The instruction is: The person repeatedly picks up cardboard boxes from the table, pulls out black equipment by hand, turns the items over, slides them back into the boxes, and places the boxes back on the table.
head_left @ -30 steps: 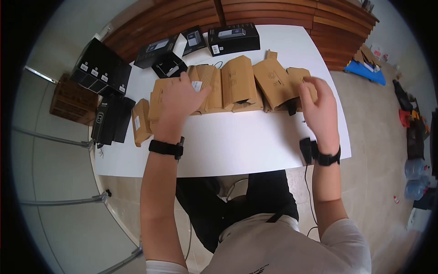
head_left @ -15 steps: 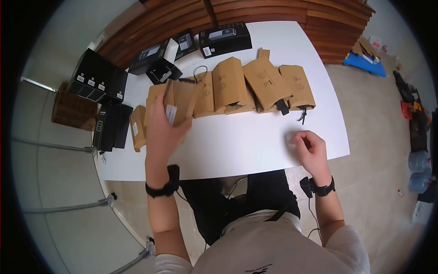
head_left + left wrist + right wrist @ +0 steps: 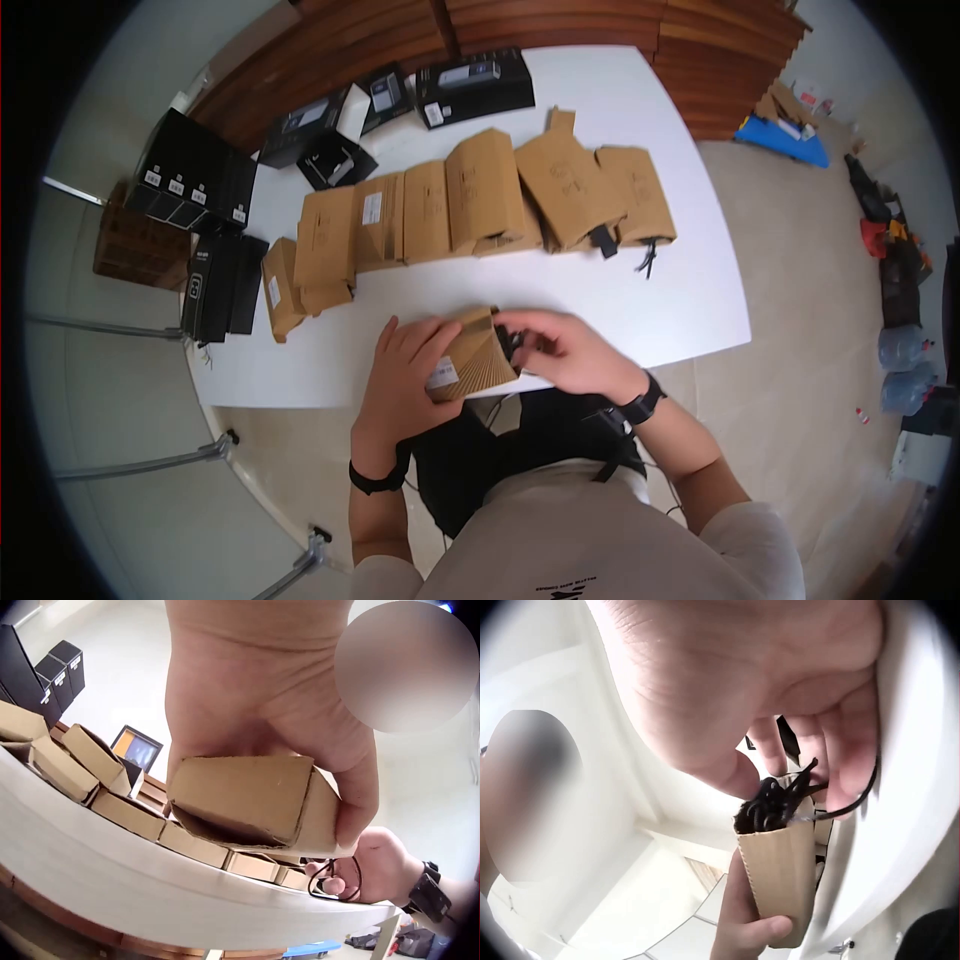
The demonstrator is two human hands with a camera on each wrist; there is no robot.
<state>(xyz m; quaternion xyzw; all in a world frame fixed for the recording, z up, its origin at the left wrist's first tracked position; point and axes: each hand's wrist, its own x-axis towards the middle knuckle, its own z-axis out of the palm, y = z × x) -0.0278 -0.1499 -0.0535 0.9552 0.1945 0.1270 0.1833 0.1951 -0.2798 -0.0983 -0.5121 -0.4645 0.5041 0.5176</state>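
Near the table's front edge, my left hand (image 3: 398, 385) grips a small brown cardboard box (image 3: 478, 362) with a ribbed face and a white label. In the left wrist view, thumb and fingers clasp both sides of the box (image 3: 244, 796), its flapped end facing the camera. My right hand (image 3: 578, 352) is at the opposite end. There, a bundled black cable (image 3: 769, 810) fills the open mouth, and the right wrist view shows my thumb and curled fingers pinching around it. A loose loop of the cable (image 3: 358, 879) hangs by the fingers.
A row of similar cardboard boxes (image 3: 427, 210) lies across the table (image 3: 640, 315). Black cable ends (image 3: 648, 258) poke out at its right. Larger black boxes (image 3: 475, 85) stand at the back, with more black boxes (image 3: 200, 170) along the left side.
My left hand has picked the ribbed box out of the row and brought it to the front edge. My right hand has moved left from the table's right side to the box's open end.
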